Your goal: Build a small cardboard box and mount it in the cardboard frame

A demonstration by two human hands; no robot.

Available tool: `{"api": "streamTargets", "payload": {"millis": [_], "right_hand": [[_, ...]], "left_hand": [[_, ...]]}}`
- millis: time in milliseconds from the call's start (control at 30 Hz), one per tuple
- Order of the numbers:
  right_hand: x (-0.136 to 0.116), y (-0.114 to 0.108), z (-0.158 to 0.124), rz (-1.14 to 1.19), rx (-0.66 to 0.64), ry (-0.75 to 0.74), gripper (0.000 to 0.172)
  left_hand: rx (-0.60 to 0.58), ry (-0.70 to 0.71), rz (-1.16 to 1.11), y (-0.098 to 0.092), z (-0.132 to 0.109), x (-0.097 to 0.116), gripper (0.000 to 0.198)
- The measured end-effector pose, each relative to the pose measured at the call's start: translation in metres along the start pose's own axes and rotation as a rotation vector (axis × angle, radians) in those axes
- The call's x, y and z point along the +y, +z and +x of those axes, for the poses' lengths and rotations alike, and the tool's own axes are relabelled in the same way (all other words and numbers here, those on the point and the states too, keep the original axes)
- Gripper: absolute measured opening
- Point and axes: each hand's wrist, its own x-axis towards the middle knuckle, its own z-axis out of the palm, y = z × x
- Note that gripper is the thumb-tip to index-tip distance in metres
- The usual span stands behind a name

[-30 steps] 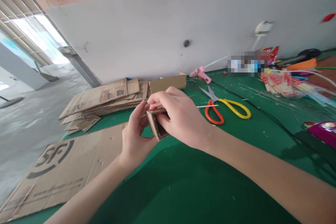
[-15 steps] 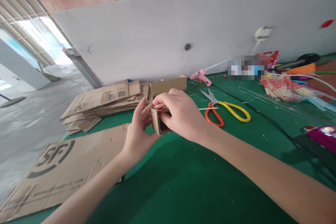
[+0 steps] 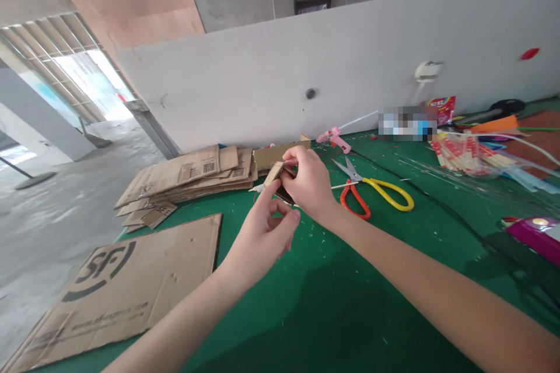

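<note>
A small open-ended box of brown cardboard [image 3: 274, 174] is tilted above the green table. My right hand [image 3: 310, 182] grips it, with the thumb inside the opening and the fingers over the upper edge. My left hand [image 3: 265, 228] is just below and to the left. Its index fingertip is at the box's near edge, while the thumb stands apart and the other fingers curl loosely, with nothing between them. Right of my right hand lie scissors [image 3: 355, 175] with one red and one yellow handle, blades spread. A thin white stick [image 3: 345, 185] shows beside the handles.
Flattened cardboard [image 3: 184, 175] is stacked at the back left, with a large printed sheet [image 3: 149, 285] in front. A pink glue gun [image 3: 336, 137] lies by the white partition [image 3: 245, 81]. Its black cord [image 3: 431, 189] runs right, past bundled sticks [image 3: 464, 154] and a purple object [image 3: 536, 236].
The box has turned and tilted in my right hand. My left hand has slid from its side to below it, its fingers now looser. The camera view has tipped upward slightly.
</note>
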Motion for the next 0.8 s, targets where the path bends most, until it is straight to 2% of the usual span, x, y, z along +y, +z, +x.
{"api": "streamTargets", "payload": {"millis": [133, 233, 367, 467, 567, 700, 800], "right_hand": [[-0.002, 0.001, -0.001, 0.039, 0.005, -0.005, 0.016], [-0.003, 0.006, -0.004, 0.005, -0.019, -0.036, 0.016], [0.0, 0.012, -0.008, -0.064, -0.102, -0.106, 0.018], [0.004, 0.016, -0.01, -0.051, -0.123, -0.13, 0.022], [0.005, 0.018, -0.012, 0.013, -0.144, -0.165, 0.026], [0.003, 0.02, -0.015, 0.063, -0.206, -0.208, 0.024], [0.0, 0.019, -0.016, 0.076, -0.187, -0.227, 0.027]], "left_hand": [[0.071, 0.051, 0.066, -0.002, 0.018, -0.002, 0.055], [0.067, 0.022, 0.083, -0.002, 0.024, -0.006, 0.053], [-0.009, -0.024, -0.152, 0.001, 0.022, -0.006, 0.053], [0.033, -0.058, -0.285, 0.004, 0.019, -0.009, 0.048], [0.085, -0.092, -0.358, 0.006, 0.019, -0.016, 0.059], [0.116, -0.051, -0.469, 0.008, 0.022, -0.024, 0.074], [0.127, -0.014, -0.537, 0.008, 0.022, -0.027, 0.068]]}}
